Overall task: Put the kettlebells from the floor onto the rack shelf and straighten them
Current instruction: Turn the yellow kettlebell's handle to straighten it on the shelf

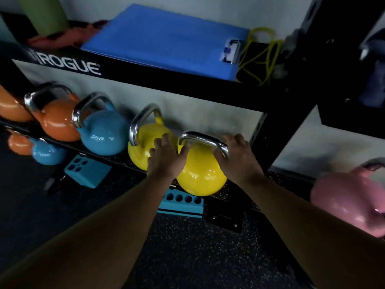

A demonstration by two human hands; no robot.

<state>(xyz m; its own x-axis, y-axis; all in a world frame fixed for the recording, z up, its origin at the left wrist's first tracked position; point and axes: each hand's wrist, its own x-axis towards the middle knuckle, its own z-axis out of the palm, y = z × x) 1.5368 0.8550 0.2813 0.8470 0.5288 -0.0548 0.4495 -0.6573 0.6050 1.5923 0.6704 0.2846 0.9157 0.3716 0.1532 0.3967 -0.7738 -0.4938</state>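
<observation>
**Head view: yellow kettlebell handled on the rack shelf**

Along the rack shelf point(116, 158), an orange kettlebell point(57, 124), a blue kettlebell point(103, 135) and a second yellow kettlebell point(143, 147) are lined up. The left hand point(166, 157) is laid on the near yellow kettlebell point(201, 174), fingers spread loosely at its handle. The right hand point(239, 157) is curled around the handle's right end. A pink kettlebell point(348, 197) is seen far right.

Five kettlebells point(104, 132) are lined along the rack shelf point(116, 157). The rightmost kettlebell point(201, 174) is flanked by both hands; a mat point(164, 40) lies on the shelf above it, blocks point(180, 202) on the floor below.
</observation>
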